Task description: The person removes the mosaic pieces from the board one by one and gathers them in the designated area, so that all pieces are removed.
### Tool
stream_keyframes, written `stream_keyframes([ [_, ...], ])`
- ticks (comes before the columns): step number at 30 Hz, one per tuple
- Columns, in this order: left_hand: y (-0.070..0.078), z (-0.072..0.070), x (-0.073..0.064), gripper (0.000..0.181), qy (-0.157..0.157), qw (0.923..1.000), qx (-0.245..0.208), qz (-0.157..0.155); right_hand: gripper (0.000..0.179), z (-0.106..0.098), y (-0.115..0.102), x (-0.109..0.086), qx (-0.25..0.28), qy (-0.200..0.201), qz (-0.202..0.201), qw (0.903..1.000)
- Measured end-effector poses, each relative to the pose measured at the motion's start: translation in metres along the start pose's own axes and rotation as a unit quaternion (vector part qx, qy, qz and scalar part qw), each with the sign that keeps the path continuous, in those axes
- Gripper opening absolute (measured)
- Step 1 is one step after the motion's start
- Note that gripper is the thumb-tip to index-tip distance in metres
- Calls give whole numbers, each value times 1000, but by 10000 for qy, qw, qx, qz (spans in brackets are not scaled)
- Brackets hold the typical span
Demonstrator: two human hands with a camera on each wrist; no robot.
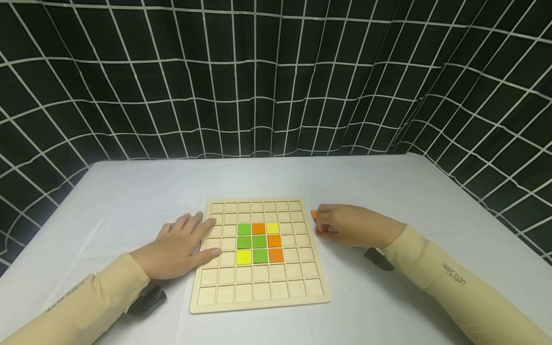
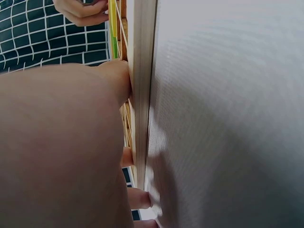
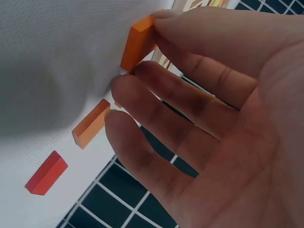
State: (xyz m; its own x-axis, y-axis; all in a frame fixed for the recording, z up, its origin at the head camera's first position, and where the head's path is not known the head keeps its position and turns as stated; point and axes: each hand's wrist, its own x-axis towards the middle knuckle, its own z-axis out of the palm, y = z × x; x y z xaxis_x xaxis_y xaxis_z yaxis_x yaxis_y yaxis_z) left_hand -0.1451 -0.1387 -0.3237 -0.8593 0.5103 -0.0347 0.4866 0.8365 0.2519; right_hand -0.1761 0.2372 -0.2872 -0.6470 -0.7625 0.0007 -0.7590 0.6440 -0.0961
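A wooden grid board (image 1: 260,306) lies on the white table. Near its middle sits a three-by-three block of tiles: green (image 1: 244,229), orange, yellow in the far row; green, green, orange in the middle; yellow (image 1: 244,257), green, orange in the near row. My left hand (image 1: 181,247) rests over the board's left edge with fingers spread, thumb and forefinger on the frame. Just off the right edge, my right hand (image 1: 351,224) pinches an orange tile (image 3: 137,42) between thumb and fingertips. Another orange tile (image 1: 314,214) lies on the table beside that hand.
In the right wrist view, an orange tile (image 3: 91,124) and a redder tile (image 3: 46,173) stand out on the white cloth (image 1: 146,191). A black curtain (image 1: 267,81) with white grid lines hangs behind the table. Dark devices are strapped under both wrists.
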Motion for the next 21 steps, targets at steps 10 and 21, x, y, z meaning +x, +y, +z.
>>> stream_keyframes([
  [10,-1,0,0,75,22,10000,43,34,13,-1,-8,2,-596,535,-364,9961],
  [21,-1,1,0,75,45,10000,-5,-3,13,13,-25,10,-554,1048,-1007,9878],
])
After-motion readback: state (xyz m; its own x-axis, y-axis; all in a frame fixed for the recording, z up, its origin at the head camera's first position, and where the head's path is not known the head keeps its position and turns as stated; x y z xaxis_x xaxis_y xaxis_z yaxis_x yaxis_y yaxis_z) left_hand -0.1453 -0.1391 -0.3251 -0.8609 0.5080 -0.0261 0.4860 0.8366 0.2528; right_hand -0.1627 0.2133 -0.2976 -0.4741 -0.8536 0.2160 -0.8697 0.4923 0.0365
